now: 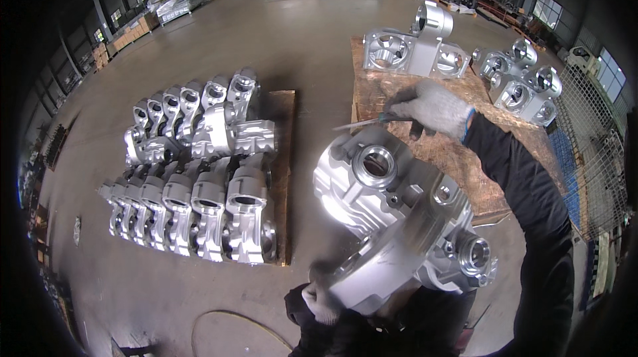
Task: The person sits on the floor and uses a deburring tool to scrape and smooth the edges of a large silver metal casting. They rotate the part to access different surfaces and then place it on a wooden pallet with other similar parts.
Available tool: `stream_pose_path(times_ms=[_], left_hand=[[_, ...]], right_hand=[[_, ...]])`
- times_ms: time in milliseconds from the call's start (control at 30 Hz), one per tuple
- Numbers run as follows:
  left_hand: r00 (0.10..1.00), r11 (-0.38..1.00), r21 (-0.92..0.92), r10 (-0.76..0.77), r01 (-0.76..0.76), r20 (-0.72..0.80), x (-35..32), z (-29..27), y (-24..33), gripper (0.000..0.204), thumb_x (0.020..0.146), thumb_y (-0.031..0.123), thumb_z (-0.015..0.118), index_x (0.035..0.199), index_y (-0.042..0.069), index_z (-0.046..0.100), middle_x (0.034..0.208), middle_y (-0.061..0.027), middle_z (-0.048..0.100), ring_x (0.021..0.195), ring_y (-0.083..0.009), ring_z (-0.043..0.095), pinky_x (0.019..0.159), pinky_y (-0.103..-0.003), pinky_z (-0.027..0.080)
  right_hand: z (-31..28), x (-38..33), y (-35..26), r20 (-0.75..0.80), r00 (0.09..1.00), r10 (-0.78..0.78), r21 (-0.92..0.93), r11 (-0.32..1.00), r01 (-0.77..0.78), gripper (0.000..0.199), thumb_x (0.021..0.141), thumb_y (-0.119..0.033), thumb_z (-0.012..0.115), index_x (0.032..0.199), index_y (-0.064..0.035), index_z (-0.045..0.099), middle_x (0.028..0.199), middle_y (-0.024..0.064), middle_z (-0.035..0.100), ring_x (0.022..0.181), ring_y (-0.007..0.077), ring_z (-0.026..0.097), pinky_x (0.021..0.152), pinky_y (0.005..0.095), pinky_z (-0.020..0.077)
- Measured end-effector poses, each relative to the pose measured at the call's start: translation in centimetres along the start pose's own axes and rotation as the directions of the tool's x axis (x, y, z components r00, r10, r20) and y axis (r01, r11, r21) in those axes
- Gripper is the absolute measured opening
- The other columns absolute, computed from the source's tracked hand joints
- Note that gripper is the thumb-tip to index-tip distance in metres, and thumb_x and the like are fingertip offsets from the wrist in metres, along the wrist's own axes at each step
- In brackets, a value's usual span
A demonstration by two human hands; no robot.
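Note:
A large silver metal casting (392, 224) with round bored openings is in front of me, tilted, close to my body. My left hand (322, 302), in a grey-white glove with dark fingers, is closed on the casting's lower left end; its fingertips are partly hidden. Above the casting's far end is my right hand (435, 110), in the same kind of glove. It grips a thin, straight, pointed metal tool (359, 124) with a bit of teal by the fingers. The tool points left, over the casting's top edge; whether it touches the metal I cannot tell.
To the left, rows of similar castings (179, 204) stand on a wooden board (286, 108). Another wooden surface (379, 91) at the right bears several finished-looking castings (415, 48). A wire mesh (595, 138) borders it. A hose (229, 314) curves across the floor.

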State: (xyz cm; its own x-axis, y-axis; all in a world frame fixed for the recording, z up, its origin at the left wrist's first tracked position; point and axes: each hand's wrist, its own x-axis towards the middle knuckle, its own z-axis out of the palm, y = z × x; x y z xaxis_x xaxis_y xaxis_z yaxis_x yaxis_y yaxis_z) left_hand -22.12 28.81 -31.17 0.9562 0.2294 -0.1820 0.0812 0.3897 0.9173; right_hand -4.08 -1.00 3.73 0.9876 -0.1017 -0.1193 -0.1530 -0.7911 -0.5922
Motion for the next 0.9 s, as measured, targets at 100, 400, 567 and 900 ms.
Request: stream_pose_path(times_ms=[100,400,567,900], left_hand=[[0.993,0.998,0.053,0.019,-0.026,0.119,-0.5,1.3,2.7,0.040,0.105,0.018,0.058,0.070,0.000,0.061,0.067,0.0024,0.059,0.062,-0.0056,0.047,0.053,-0.026,0.036],[0.989,0.997,0.047,0.056,-0.063,0.139,-0.3,2.3,3.7,0.038,0.102,0.012,0.056,0.068,-0.003,0.052,0.067,0.0020,0.052,0.064,-0.0073,0.045,0.056,-0.028,0.035],[0.989,0.997,0.046,0.060,-0.066,0.134,-0.1,1.9,3.0,0.039,0.102,0.013,0.058,0.067,-0.001,0.051,0.067,0.0021,0.052,0.065,-0.0070,0.045,0.056,-0.027,0.034],[0.994,0.999,0.010,0.041,-0.042,0.097,-0.5,2.7,3.2,0.048,0.106,0.020,0.056,0.061,0.006,0.045,0.060,0.0078,0.042,0.058,-0.0040,0.035,0.051,-0.029,0.024]], right_hand=[[-1.5,1.8,-2.1,0.110,0.986,0.123,-0.039,0.992,-0.120,0.030,0.095,-0.019,0.064,0.112,0.0020,0.077,0.092,0.0129,0.075,0.059,0.0171,0.071,0.054,0.0297,0.0556],[4.1,4.4,-1.6,0.028,0.991,0.133,-0.186,0.975,-0.126,0.038,0.096,-0.022,0.064,0.120,0.0073,0.072,0.080,0.0111,0.073,0.051,0.0133,0.064,0.047,0.0298,0.0529],[2.1,0.9,-4.6,0.064,0.997,-0.048,-0.152,0.987,0.058,0.037,0.093,-0.026,0.062,0.106,0.0061,0.076,0.078,0.0162,0.074,0.067,0.0227,0.072,0.064,0.0371,0.0577],[5.9,-2.2,-4.6,-0.078,0.981,-0.177,-0.500,0.858,0.115,0.031,0.092,-0.027,0.064,0.112,-0.0097,0.080,0.097,0.0171,0.077,0.090,0.0341,0.075,0.089,0.0418,0.0584]])
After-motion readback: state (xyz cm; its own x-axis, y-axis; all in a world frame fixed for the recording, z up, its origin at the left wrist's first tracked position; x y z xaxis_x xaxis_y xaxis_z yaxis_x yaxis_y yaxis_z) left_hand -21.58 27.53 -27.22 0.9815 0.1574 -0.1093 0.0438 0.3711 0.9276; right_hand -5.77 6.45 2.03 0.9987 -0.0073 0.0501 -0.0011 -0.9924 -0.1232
